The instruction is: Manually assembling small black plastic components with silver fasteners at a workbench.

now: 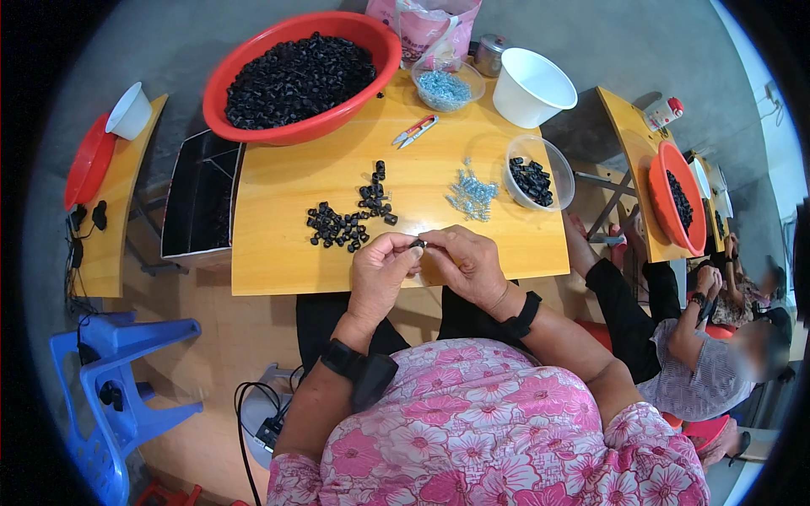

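Above the front edge of the yellow table, my left hand pinches a small black plastic part between thumb and fingers. My right hand meets it there, its thumb and fingertips closed at the part's other side; what they grip is too small to make out. Just beyond my left hand lies a loose pile of short black cylindrical parts. Past my right hand is a pile of small pale-blue translucent pieces. A clear round tub at the right edge holds more black parts.
A large red basin heaped with black parts stands at the back left. Thread snips, a bowl of pale-blue pieces and a white bucket are further back. A blue plastic chair stands left; people sit at the right.
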Demonstrator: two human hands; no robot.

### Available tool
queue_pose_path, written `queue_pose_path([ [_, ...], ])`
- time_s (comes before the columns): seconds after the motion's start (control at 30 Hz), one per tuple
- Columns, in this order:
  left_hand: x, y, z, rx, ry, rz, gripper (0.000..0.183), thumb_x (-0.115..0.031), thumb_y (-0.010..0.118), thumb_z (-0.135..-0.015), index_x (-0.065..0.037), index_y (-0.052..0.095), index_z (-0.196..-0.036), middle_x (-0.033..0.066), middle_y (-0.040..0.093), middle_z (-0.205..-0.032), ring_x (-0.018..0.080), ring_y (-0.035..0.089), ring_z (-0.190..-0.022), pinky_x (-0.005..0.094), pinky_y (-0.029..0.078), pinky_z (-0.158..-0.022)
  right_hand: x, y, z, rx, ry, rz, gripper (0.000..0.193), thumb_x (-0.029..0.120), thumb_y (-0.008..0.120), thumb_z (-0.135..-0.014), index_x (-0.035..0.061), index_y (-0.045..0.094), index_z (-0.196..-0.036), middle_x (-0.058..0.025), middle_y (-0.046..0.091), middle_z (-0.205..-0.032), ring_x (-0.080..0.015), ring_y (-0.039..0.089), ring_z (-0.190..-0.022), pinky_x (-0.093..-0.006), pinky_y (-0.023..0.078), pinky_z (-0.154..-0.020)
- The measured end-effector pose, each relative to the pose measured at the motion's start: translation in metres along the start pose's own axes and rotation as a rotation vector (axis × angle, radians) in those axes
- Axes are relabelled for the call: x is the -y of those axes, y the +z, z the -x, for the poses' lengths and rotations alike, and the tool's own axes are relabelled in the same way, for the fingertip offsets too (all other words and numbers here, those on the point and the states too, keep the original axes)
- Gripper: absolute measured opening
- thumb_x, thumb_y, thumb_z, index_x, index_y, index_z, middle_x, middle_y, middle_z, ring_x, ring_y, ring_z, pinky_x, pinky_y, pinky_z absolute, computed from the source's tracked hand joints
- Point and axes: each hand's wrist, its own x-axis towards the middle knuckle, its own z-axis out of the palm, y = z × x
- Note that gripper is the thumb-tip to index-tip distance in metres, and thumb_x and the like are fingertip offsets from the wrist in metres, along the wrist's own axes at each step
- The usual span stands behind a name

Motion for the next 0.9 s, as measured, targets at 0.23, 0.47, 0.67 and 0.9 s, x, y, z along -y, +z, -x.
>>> queue_pose_path([
  [0.23, -0.003, 0.000, 0.003, 0.005, -0.022, 0.022, 0.015, -0.007, 0.065, -0.088, 0.004, 0.064, -0.098, 0.0041, 0.066, -0.082, 0.0076, 0.061, -0.070, 0.0221, 0.052, -0.066, -0.006, 0.000, -0.001, 0.061, 0.007, -0.060, 0.021, -0.003, 0.064, -0.082, 0.0047, 0.069, -0.101, -0.0120, 0.065, -0.085, -0.0223, 0.064, -0.074, -0.0288, 0.050, -0.065],
  [0.47, -0.007, -0.005, 0.009, -0.087, 0.084, -0.208, 0.014, -0.003, 0.069, -0.083, 0.002, 0.066, -0.096, 0.0038, 0.067, -0.084, 0.0073, 0.061, -0.075, 0.0223, 0.050, -0.069, -0.017, 0.002, -0.026, 0.059, 0.035, -0.105, 0.023, 0.004, 0.061, -0.076, 0.0050, 0.068, -0.098, -0.0151, 0.059, -0.077, -0.0309, 0.061, -0.073, -0.0362, 0.049, -0.063],
  [0.67, -0.005, -0.005, 0.005, -0.026, 0.056, -0.171, 0.015, -0.002, 0.068, -0.083, 0.001, 0.066, -0.097, 0.0043, 0.066, -0.087, 0.0083, 0.061, -0.078, 0.0231, 0.051, -0.073, -0.023, 0.025, -0.059, 0.048, 0.067, 0.132, 0.014, 0.005, 0.067, -0.078, 0.0042, 0.070, -0.092, -0.0126, 0.062, -0.076, -0.0287, 0.062, -0.067, -0.0354, 0.048, -0.059],
  [0.9, -0.005, -0.010, 0.006, 0.011, 0.076, -0.136, 0.015, -0.001, 0.063, -0.086, 0.001, 0.065, -0.101, 0.0039, 0.067, -0.092, 0.0088, 0.062, -0.083, 0.0243, 0.051, -0.075, -0.022, 0.039, -0.069, 0.133, 0.109, 0.269, 0.014, 0.013, 0.071, -0.076, 0.0079, 0.070, -0.089, -0.0103, 0.063, -0.077, -0.0305, 0.063, -0.068, -0.0380, 0.050, -0.061],
])
